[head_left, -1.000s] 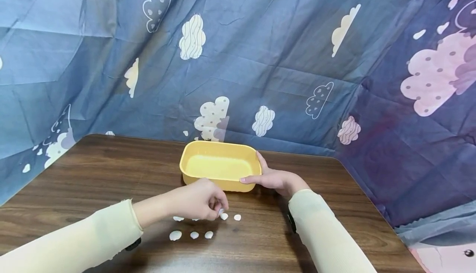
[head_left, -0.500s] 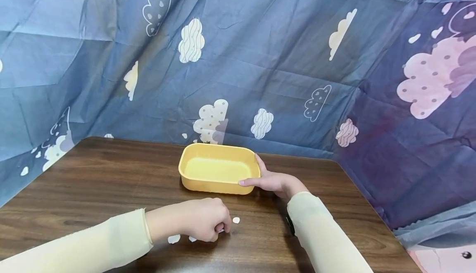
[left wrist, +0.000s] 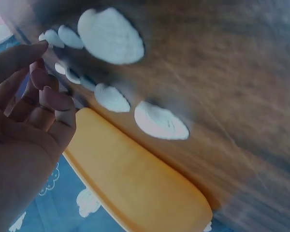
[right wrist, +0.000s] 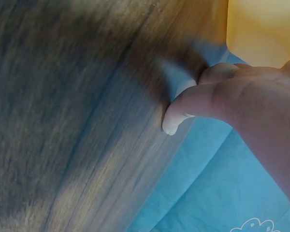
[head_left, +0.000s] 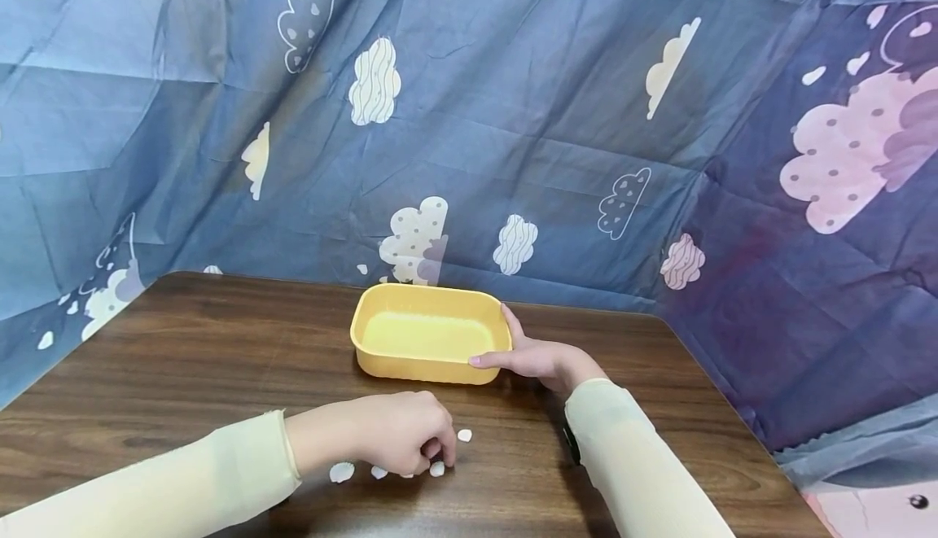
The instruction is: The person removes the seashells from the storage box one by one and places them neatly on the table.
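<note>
My left hand [head_left: 410, 434] hovers just above the table at the near row of white seashells, fingers bent and apart, with nothing seen between them. A small seashell [head_left: 437, 469] lies on the wood right by its fingertips. Another seashell [head_left: 341, 472] lies at the left end of that row, partly flanked by the hand. In the left wrist view, two rows of seashells run away from the camera, a large seashell [left wrist: 111, 36] among them. My right hand [head_left: 538, 357] holds the right end of a yellow box [head_left: 432, 370], thumb along its front wall. No shells show inside it.
The dark wooden table [head_left: 242, 343] carries everything. A lone seashell [head_left: 465, 435] lies between the left hand and the box, in the far row that the hand mostly hides. Blue cloud-print cloth [head_left: 469, 139] hangs behind the table and along its sides.
My left hand has come nearer and set a seashell down at the right end of the near row, then let go of it. The right hand keeps its hold on the box.
</note>
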The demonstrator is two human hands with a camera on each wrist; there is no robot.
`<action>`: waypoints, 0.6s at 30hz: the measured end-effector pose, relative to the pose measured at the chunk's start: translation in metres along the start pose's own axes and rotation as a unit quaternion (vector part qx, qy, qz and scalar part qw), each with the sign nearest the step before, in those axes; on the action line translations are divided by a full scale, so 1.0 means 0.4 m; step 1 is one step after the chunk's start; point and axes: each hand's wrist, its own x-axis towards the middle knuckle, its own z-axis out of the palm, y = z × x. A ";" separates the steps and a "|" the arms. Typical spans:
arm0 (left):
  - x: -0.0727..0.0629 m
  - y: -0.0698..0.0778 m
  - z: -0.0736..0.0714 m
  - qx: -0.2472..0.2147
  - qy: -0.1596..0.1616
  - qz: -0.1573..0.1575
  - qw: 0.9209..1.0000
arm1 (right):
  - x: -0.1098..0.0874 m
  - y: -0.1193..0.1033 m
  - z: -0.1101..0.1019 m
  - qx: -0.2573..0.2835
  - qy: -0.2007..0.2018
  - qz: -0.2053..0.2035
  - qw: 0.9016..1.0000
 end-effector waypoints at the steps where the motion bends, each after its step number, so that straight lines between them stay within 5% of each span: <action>1: -0.002 -0.002 -0.004 0.002 0.004 -0.001 1.000 | -0.001 0.000 0.001 0.000 -0.001 0.000 1.000; 10: -0.026 -0.047 -0.058 -0.052 0.067 0.001 0.996 | 0.000 0.001 -0.009 -0.005 0.001 -0.003 1.000; 18: -0.065 -0.105 -0.093 -0.083 0.128 -0.054 0.987 | -0.005 0.005 -0.011 -0.011 0.009 -0.014 1.000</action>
